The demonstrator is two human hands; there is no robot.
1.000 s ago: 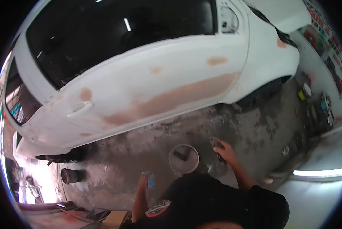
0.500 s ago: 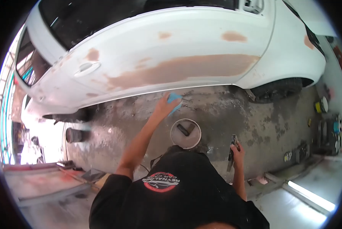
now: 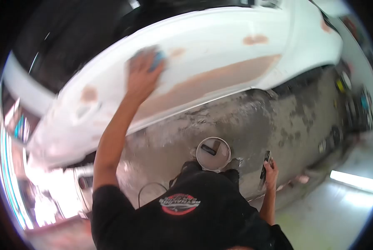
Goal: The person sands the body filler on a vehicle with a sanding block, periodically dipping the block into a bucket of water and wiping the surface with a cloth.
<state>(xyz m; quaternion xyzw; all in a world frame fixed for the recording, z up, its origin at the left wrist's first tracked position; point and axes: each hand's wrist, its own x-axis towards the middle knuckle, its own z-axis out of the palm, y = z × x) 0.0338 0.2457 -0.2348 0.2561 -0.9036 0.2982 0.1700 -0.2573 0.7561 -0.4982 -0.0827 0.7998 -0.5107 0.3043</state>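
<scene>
My left hand (image 3: 144, 77) is pressed flat to the white car door (image 3: 220, 31), blurred by motion, with a blue cloth (image 3: 158, 59) under its fingers. Just right of it is a small brown filler patch (image 3: 177, 52), and below runs a long brown sanded area (image 3: 224, 75). Down at my side, my right hand (image 3: 270, 170) grips a long dark sanding block (image 3: 264, 167), held upright away from the car; its details are hard to make out.
A round bucket (image 3: 213, 165) of cloudy water stands on the wet floor (image 3: 261, 125) by my feet, a dark block inside it. A thin hose (image 3: 141, 191) curves at left. Containers, one with a yellow label (image 3: 340, 85), line the right wall.
My left hand has risen from over the floor to the upper door, bringing the blue cloth with it. The view has tilted; my right hand stays low, still holding the block.
</scene>
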